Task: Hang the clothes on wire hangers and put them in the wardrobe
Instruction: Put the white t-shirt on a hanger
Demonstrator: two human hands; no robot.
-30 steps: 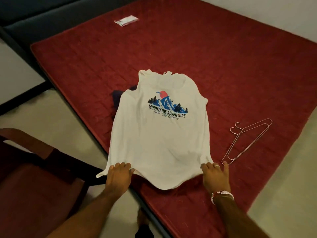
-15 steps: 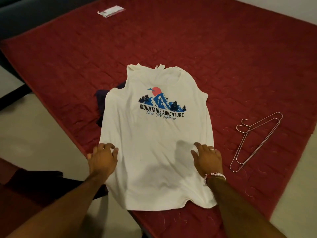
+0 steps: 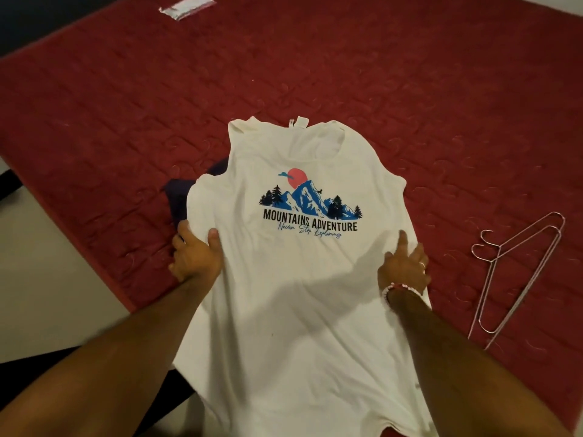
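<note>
A white sleeveless shirt [image 3: 303,298] with a "Mountains Adventure" print lies face up on the red mattress [image 3: 362,67], its hem toward me. My left hand [image 3: 195,257] rests at the shirt's left edge, thumb on the cloth and fingers spread beside it. On the right edge my right hand [image 3: 405,266] presses flat with straight fingers. Two pink wire hangers [image 3: 523,289] lie stacked on the mattress to the right of the shirt, apart from both hands.
A dark blue garment [image 3: 179,197] pokes out from under the shirt's left side. A small white packet [image 3: 186,6] lies at the mattress's far edge. Pale floor [image 3: 47,279] runs along the mattress's left side.
Both hands have slid from the hem up along the shirt's sides to just below the print. The view has moved closer over the shirt.
</note>
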